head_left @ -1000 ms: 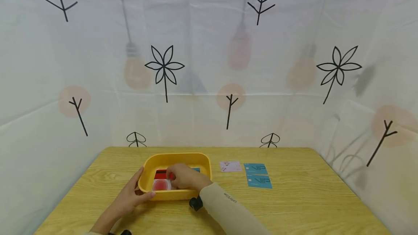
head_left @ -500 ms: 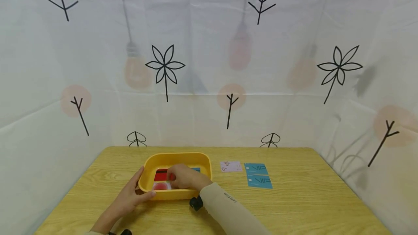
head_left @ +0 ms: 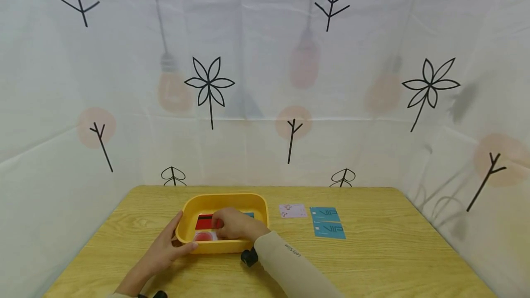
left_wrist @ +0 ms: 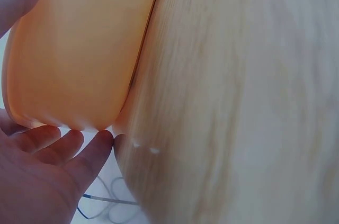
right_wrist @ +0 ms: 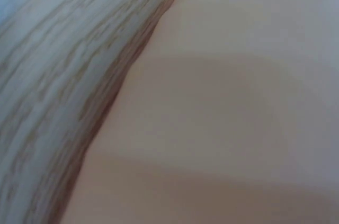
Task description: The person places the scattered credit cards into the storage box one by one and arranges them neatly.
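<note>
A yellow tray [head_left: 223, 247] stands on the wooden table, left of the middle. My left hand [head_left: 162, 248] holds its near left corner, thumb on the front rim and fingers against the left side. The left wrist view shows those fingertips touching the tray's wall [left_wrist: 85, 49]. Inside the tray, my right hand [head_left: 237, 225] reaches down with bent fingers over the cards; its fingertips are hidden. Beside them lie a red card [head_left: 204, 222] with a black stripe and a white card with a pink circle [head_left: 203, 236]. Behind the hand, a bit of blue card [head_left: 250, 215] shows.
Right of the tray, a pale pink card [head_left: 292, 211] lies on the table [head_left: 385, 243]. Two blue VIP cards [head_left: 329, 230] lie one in front of the other beside it. A printed white cloth [head_left: 256, 151] hangs behind the table. The tray's wall [right_wrist: 222, 118] fills much of the right wrist view.
In the tray, the red card and the pink-circle card have shifted slightly, and more of the red card's lower part shows. Both hands stay nearly where they were.
</note>
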Action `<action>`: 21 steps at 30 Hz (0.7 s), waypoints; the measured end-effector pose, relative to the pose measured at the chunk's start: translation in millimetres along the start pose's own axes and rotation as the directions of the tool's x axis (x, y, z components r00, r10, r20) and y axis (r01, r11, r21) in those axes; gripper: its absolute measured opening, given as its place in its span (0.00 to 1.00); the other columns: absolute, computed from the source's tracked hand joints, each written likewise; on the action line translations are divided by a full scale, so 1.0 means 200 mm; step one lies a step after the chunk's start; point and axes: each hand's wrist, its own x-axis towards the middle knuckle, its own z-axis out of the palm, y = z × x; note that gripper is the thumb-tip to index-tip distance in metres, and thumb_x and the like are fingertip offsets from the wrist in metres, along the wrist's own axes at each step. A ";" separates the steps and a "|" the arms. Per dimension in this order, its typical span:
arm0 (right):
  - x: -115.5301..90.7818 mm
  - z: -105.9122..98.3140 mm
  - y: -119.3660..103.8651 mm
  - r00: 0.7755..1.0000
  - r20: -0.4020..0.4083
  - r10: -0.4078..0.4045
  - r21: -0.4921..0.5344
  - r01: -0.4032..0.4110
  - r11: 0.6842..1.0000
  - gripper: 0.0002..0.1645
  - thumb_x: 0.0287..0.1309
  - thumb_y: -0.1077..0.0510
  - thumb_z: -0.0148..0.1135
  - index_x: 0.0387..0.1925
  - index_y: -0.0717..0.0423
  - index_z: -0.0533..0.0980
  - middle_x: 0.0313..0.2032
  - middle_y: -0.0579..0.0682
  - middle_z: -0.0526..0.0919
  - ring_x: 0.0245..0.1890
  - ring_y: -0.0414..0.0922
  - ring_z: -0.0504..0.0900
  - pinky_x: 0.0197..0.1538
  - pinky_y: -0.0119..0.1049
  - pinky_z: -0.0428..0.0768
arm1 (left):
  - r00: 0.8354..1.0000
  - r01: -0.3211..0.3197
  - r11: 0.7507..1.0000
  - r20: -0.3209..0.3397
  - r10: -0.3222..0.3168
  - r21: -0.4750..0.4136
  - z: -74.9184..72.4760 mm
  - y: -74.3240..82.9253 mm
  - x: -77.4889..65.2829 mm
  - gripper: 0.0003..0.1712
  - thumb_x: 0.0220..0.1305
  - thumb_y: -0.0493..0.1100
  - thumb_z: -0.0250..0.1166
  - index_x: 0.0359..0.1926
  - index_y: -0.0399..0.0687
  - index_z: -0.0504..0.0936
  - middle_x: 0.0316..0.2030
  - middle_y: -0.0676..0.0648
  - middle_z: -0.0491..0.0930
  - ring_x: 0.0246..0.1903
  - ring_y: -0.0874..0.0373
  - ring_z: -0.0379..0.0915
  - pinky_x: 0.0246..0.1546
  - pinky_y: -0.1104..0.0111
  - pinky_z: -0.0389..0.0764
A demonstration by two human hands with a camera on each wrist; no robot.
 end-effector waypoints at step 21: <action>-0.13 -0.12 0.06 0.998 -0.040 -0.054 -0.007 0.053 0.999 0.07 0.61 0.56 0.63 0.41 0.48 0.78 0.32 0.38 0.76 0.31 0.35 0.72 0.38 0.27 0.74 | 1.000 0.022 1.000 -0.001 -0.022 0.014 0.00 0.00 0.01 0.58 0.57 0.49 0.70 0.74 0.37 0.40 0.71 0.30 0.47 0.64 0.39 0.60 0.56 0.60 0.72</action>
